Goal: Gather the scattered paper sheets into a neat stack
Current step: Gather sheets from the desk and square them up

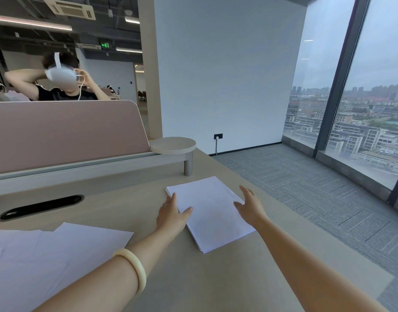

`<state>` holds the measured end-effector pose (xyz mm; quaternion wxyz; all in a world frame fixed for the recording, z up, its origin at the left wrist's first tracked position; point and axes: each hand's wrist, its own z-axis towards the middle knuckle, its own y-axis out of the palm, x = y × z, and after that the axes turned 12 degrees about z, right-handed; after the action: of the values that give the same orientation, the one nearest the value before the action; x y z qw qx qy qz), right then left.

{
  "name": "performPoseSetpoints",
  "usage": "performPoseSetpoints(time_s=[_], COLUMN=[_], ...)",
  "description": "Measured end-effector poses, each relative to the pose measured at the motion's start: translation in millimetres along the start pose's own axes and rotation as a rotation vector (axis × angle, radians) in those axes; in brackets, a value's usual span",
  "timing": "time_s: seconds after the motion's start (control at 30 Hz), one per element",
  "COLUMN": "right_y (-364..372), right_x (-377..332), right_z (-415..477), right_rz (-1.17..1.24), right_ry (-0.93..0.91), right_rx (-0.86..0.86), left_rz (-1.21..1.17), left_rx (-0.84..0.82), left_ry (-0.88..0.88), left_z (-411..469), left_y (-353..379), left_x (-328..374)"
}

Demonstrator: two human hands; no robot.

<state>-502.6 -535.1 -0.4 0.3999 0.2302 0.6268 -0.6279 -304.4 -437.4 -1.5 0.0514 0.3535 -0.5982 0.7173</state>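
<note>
**Pale tabletop (216, 278) beside the window (373, 97): paper stack (212, 215) flanked on both sides**

We are looking down across a beige tabletop in an open-plan office. Grey carpet (306, 188) runs off to the right, and the tall window shows a hazy city.

And here is the paper stack, lying toward the right side of the tabletop. It is turned at an angle, its edges fairly well lined up.

We have the left hand (171, 216) down along the stack's left edge, fingers straight and together, thumb laid across the top sheet. Over on the other side, the right hand (249, 207) sits at the stack's right edge. Its fingers are straight and fanned apart, gripping nothing. Whether the palm touches the paper, we cannot tell. A cream bangle (132, 269) rides on the left forearm.

Down at the near left, well apart from the stack, loose sheets (47, 255) lie overlapping one another. Their corners point different ways, and they run off the bottom left of our view.

Between those and the back of the tabletop we spot a dark oval cable slot (40, 207). Behind it stands a pink divider panel (65, 131). At its right end is a small round shelf (173, 145) on a short post, near the stack's far corner.

Beyond the panel, another person (65, 93) has both hands raised to a white headset (60, 76). A white wall (227, 75) with a low socket (218, 136) closes the background.
</note>
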Motion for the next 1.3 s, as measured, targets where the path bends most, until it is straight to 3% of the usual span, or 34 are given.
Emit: performPoseSetpoints(time_s=[0.2, 0.43, 0.9, 1.1, 1.3], right_y=[4.3, 26.3, 158.5, 224.9, 261.6], right_x=[-56.5, -121.1, -206.2, -225.3, -209.0], right_z=[-37.2, -91.1, -172.2, -195.5, -207.5], right_rz=[0.107, 0.149, 0.216, 0.134, -0.213], right_ry=[-0.16, -0.222, -0.304, -0.261, -0.144], right_rx=[-0.027, -0.101, -0.37, -0.513, -0.507], left_rz=[-0.124, -0.185, -0.066, 0.064, 0.251], left_rx=[0.193, 0.288, 0.487, 0.432, 0.183], left_ry=[0.07, 0.042, -0.324, -0.586, -0.777], left_z=[-27.4, -72.8, -175.6, -224.6, -261.9], left_y=[-42.6, -103.7, -232.2, -261.7, -265.9], left_x=[-1.2, -38.3, -217.3, -305.2, -373.1])
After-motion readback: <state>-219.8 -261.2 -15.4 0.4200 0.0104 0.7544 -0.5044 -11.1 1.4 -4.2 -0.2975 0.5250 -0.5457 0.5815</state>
